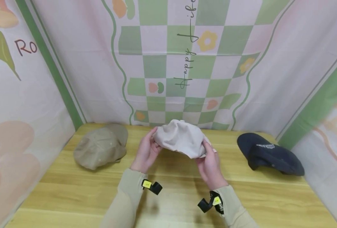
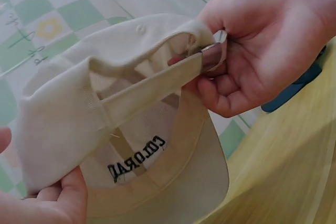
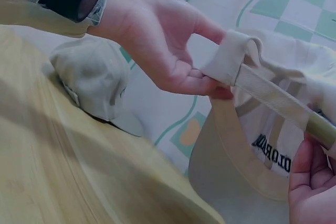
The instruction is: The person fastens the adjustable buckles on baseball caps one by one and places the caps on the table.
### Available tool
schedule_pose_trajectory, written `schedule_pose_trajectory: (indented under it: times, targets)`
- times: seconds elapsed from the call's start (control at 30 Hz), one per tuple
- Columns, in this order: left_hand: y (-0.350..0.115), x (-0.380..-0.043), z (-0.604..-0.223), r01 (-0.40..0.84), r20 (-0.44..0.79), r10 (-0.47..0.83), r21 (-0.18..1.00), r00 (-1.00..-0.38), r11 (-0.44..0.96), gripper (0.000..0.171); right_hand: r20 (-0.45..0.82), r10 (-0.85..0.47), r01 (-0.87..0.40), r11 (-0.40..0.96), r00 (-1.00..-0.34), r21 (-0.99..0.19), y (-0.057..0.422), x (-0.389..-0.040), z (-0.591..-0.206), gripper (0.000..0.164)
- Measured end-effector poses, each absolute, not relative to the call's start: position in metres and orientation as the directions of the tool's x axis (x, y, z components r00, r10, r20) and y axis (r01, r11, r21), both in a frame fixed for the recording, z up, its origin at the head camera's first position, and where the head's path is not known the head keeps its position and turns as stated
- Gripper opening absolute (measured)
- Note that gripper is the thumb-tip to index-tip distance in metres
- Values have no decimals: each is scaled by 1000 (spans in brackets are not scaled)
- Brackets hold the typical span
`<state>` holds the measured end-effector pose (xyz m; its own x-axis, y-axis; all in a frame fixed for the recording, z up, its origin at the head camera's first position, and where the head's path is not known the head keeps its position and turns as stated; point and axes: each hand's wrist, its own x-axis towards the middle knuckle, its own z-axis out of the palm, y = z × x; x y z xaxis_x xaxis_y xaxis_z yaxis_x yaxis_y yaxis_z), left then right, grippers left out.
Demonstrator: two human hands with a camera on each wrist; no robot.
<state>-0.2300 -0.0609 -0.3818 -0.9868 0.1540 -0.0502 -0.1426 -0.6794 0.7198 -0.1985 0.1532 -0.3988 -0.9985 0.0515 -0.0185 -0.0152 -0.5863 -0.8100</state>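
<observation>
A cream baseball cap (image 1: 182, 137) is held up between both hands over the wooden table, its back opening and strap (image 2: 152, 90) toward me. My left hand (image 1: 147, 152) grips the cap's left edge, thumb on the outside. On the other side my right hand (image 1: 209, 164) pinches the edge by the strap's metal buckle (image 2: 212, 56). In the left wrist view the cap's brim (image 2: 202, 182) points away and down, and dark stitched lettering (image 2: 137, 158) shows inside, read backward.
A khaki cap (image 1: 100, 147) lies on the table (image 1: 168, 196) at the left. At the right lies a navy cap (image 1: 271, 155) with white lettering. A printed curtain (image 1: 185, 63) hangs behind the table, with more cloth on both sides.
</observation>
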Motion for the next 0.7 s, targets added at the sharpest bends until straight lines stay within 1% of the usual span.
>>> schedule_pose_trajectory:
  times: [0.1,0.2,0.37,0.53,0.7]
  targets:
    - [-62,-231,-382,-144,-66,139,722,-988,-676,34,-21,56,-15,-562,-998,-827,156,-198,-398,31]
    - [-63,-231,-382,-149,-70,145,729,-987,-668,29,-11,66,-27,-544,-998,-839,157,-197,-398,27]
    - [-62,-231,-383,-143,-65,140,723,-988,-676,30,-26,84,-22,-531,-996,-847,159,-197,-397,25]
    - [-61,-231,-382,-135,-56,136,719,-989,-682,33,-64,86,11,-517,-994,-856,160,-197,-395,33]
    - [-63,-233,-381,-128,-60,124,730,-990,-672,29,-65,94,11,-488,-993,-873,163,-198,-394,30]
